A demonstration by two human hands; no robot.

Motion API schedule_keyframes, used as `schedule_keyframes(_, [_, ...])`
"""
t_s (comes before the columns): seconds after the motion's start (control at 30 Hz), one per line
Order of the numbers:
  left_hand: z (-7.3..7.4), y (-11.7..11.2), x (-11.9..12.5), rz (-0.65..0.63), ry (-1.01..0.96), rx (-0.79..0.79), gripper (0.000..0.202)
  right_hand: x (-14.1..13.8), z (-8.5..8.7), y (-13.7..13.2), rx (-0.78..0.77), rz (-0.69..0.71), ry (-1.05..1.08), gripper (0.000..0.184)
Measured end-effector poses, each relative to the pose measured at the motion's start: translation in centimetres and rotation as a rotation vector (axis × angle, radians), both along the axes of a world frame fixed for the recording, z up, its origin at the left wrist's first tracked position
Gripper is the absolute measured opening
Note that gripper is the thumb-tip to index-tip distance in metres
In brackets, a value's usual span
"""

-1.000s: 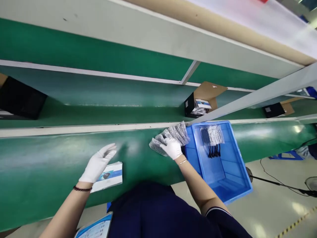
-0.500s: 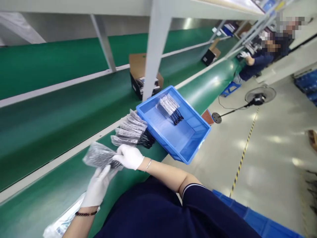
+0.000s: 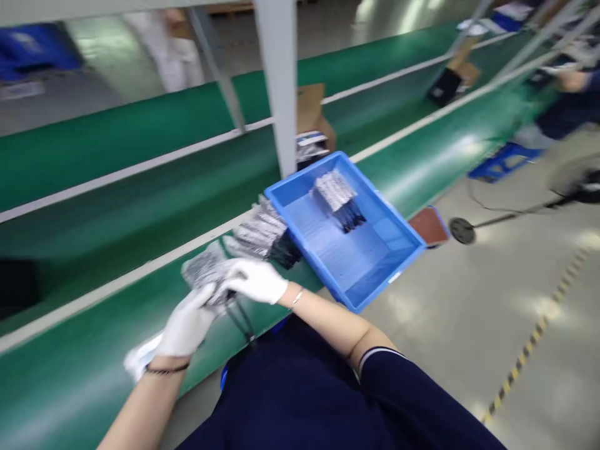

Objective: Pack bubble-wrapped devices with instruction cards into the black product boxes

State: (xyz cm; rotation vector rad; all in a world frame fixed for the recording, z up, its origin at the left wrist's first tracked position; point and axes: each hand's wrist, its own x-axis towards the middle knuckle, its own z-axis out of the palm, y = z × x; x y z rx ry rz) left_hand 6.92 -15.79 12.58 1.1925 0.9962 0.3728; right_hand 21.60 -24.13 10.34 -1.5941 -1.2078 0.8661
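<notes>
My left hand (image 3: 187,322), in a white glove, grips the lower end of a clear plastic bag (image 3: 205,265) with a black cable (image 3: 241,322) hanging from it. My right hand (image 3: 257,279), also gloved, pinches the same bag from the other side, fingers closed. What lies inside the bag is blurred. Just beyond my right hand, a row of similar bagged cables (image 3: 260,231) lies on the green belt (image 3: 94,350), black ends toward the blue bin (image 3: 312,265). More bagged cables (image 3: 335,190) rest inside the bin.
A white plastic packet (image 3: 135,359) lies partly under my left wrist. Past the belt's white rail, an open carton (image 3: 312,115) stands behind a metal post (image 3: 276,94). Farther right are another carton (image 3: 445,84), a co-worker's arm (image 3: 576,81) and a fan stand (image 3: 462,231).
The view has swung, so the bin and belt appear shifted right. The bag has come more upright between my hands, and its black cable now dangles below.
</notes>
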Motion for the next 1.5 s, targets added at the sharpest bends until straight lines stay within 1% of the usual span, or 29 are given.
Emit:
schedule_keyframes(0.07, [-0.1, -1.7, 0.2, 0.059, -0.013, -0.024, 0.030, 0.4, 0.2, -0.7, -0.114, -0.085, 0.047, 0.023])
schedule_keyframes(0.1, [-0.2, -2.2, 0.2, 0.043, -0.078, -0.084, 0.039, 0.7, 0.3, -1.0, -0.150, -0.107, 0.066, 0.027])
schedule_keyframes(0.17, [-0.3, -2.4, 0.2, 0.038, -0.160, -0.148, 0.053, 1.3, 0.5, -1.2, -0.181, -0.108, 0.117, 0.031])
schedule_keyframes(0.23, [-0.2, -2.1, -0.1, 0.001, -0.204, -0.183, 0.060, 1.5, 0.9, -1.1, -0.179, -0.107, 0.168, 0.033])
schedule_keyframes(0.33, [0.3, -1.3, -0.9, -0.043, -0.235, -0.188, 0.062, 0.8, 1.7, -0.6, -0.165, -0.124, 0.210, 0.035])
schedule_keyframes(0.43, [0.7, -0.2, -2.3, -0.029, -0.236, -0.193, 0.065, -0.6, 2.1, 0.8, -0.164, -0.126, 0.259, 0.035])
schedule_keyframes(0.5, [0.7, 0.6, -3.4, -0.006, -0.239, -0.199, 0.067, -1.7, 2.2, 2.0, -0.182, -0.107, 0.301, 0.035])
schedule_keyframes(0.7, [-0.1, 2.4, -6.7, 0.052, -0.289, -0.200, 0.061, -4.3, 1.9, 5.0, -0.251, -0.034, 0.346, 0.035])
schedule_keyframes(0.8, [-0.2, 2.9, -7.8, 0.081, -0.255, -0.203, 0.061, -5.2, 1.8, 6.0, -0.288, -0.012, 0.333, 0.035])
schedule_keyframes(1.0, [-0.1, 3.5, -9.4, 0.139, -0.242, -0.216, 0.060, -6.5, 2.0, 7.6, -0.309, 0.023, 0.298, 0.035])
schedule_keyframes(1.13, [-0.5, 3.6, -10.1, 0.165, -0.277, -0.207, 0.060, -7.0, 2.2, 8.3, -0.315, 0.053, 0.288, 0.034])
schedule_keyframes(1.23, [-0.7, 3.6, -10.2, 0.178, -0.296, -0.214, 0.058, -7.3, 2.3, 8.6, -0.313, 0.069, 0.290, 0.035])
schedule_keyframes(1.33, [-0.7, 4.0, -10.0, 0.268, -0.307, -0.220, 0.052, -7.3, 2.1, 8.5, -0.282, 0.045, 0.307, 0.032])
schedule_keyframes(1.37, [-0.6, 4.4, -10.0, 0.316, -0.332, -0.235, 0.049, -7.3, 2.1, 8.3, -0.268, 0.035, 0.323, 0.034])
schedule_keyframes(1.4, [-0.5, 4.8, -10.0, 0.370, -0.369, -0.264, 0.044, -7.2, 2.0, 8.1, -0.265, 0.041, 0.344, 0.041])
schedule_keyframes(1.43, [-0.4, 5.3, -10.2, 0.420, -0.410, -0.300, 0.038, -7.1, 1.9, 7.8, -0.280, 0.079, 0.373, 0.049])
schedule_keyframes(1.5, [-0.3, 6.4, -10.7, 0.503, -0.477, -0.358, 0.028, -7.0, 1.6, 6.9, -0.361, 0.227, 0.434, 0.058])
